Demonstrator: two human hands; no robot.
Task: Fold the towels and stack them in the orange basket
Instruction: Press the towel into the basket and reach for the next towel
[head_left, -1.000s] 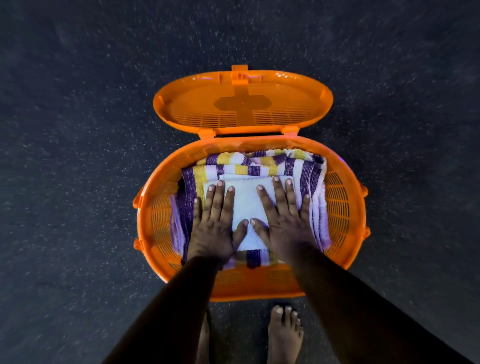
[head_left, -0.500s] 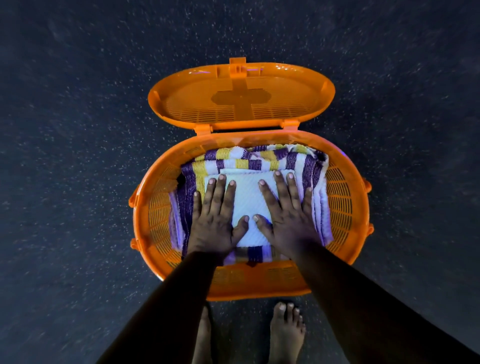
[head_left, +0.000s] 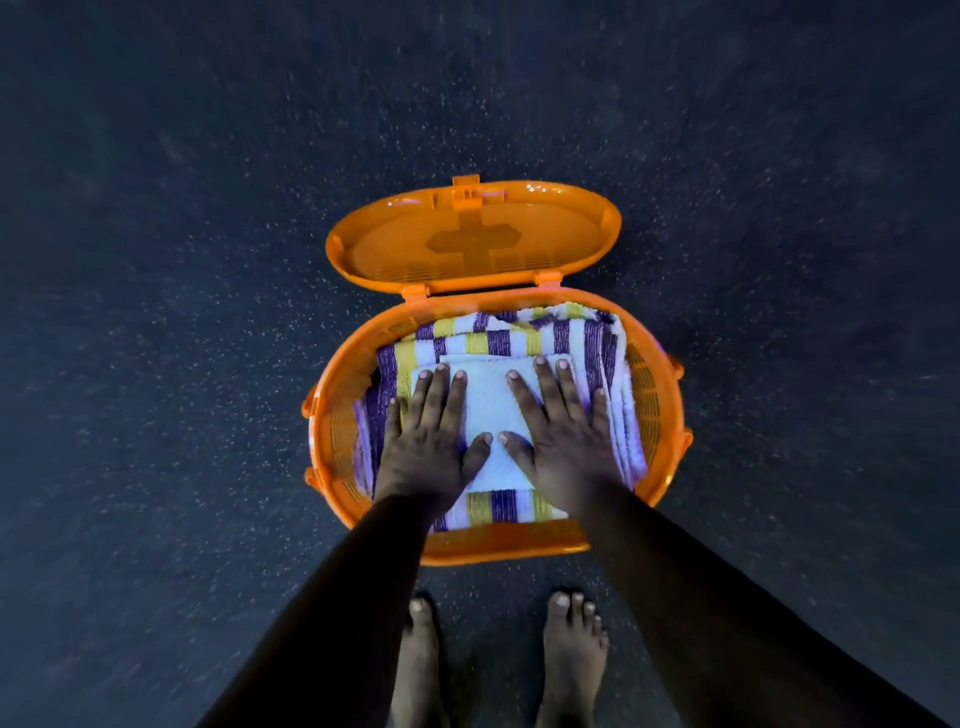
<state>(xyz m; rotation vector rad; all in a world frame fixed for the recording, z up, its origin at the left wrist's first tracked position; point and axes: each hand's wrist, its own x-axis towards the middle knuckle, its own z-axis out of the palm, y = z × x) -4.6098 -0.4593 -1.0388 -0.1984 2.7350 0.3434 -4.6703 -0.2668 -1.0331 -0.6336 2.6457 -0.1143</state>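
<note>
An oval orange basket (head_left: 655, 395) stands on the dark floor with its hinged lid (head_left: 472, 234) thrown open at the far side. Inside lies a folded towel with purple, yellow and white stripes (head_left: 519, 335). A smaller folded white towel (head_left: 491, 410) rests on top of it. My left hand (head_left: 428, 441) lies flat on the white towel's left part, fingers spread. My right hand (head_left: 558, 431) presses flat on its right part, fingers spread too. Neither hand grips anything.
The floor all around is dark and speckled (head_left: 182, 364). My two bare feet (head_left: 498, 660) stand just in front of the basket's near rim.
Both hands stay flat on the white towel. The view has pulled back a little, so the basket looks smaller and sits lower in frame.
</note>
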